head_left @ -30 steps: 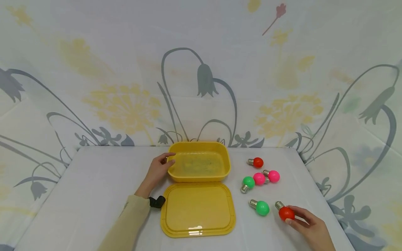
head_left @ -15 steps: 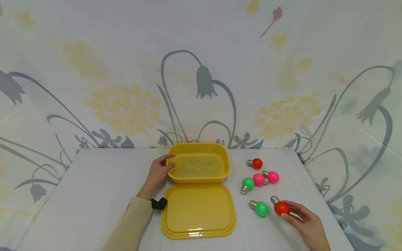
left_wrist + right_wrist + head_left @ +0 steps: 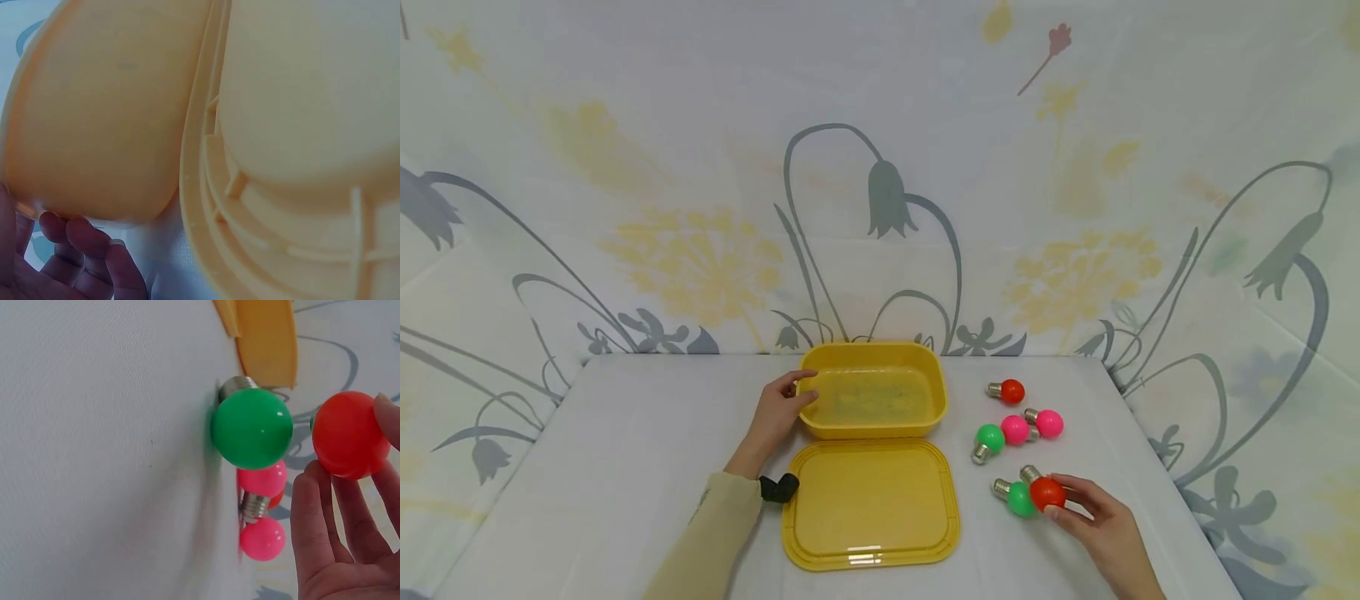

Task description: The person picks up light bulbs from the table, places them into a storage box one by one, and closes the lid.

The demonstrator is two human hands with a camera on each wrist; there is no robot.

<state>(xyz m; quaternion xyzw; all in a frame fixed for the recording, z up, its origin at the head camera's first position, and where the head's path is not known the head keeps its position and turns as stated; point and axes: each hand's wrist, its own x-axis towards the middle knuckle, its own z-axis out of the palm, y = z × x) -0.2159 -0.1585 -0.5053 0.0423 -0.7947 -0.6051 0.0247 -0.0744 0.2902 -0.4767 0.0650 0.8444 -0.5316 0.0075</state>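
Note:
My right hand (image 3: 1097, 521) holds a red light bulb (image 3: 1047, 494) by its round globe, metal base pointing up and away. The bulb is lifted off the table, as the right wrist view shows, and in the head view it partly covers a green bulb (image 3: 1019, 500) lying on the cloth. On the left, my left hand (image 3: 775, 414) grips the left end of a yellow plastic box (image 3: 868, 432), thumb over the rim and other fingers curled against the outside wall (image 3: 94, 187). Nothing is visible inside the box.
A yellow lid (image 3: 871, 504) lies flat right in front of the box. Right of the box lie another green bulb (image 3: 990, 438), two pink bulbs (image 3: 1015, 430) close together, and another red bulb (image 3: 1012, 392). A flowered cloth wall (image 3: 880, 275) rises behind the table.
My right hand has carried the red bulb leftward and slightly up, from beside the near green bulb to over its right edge. The left hand stays at the box.

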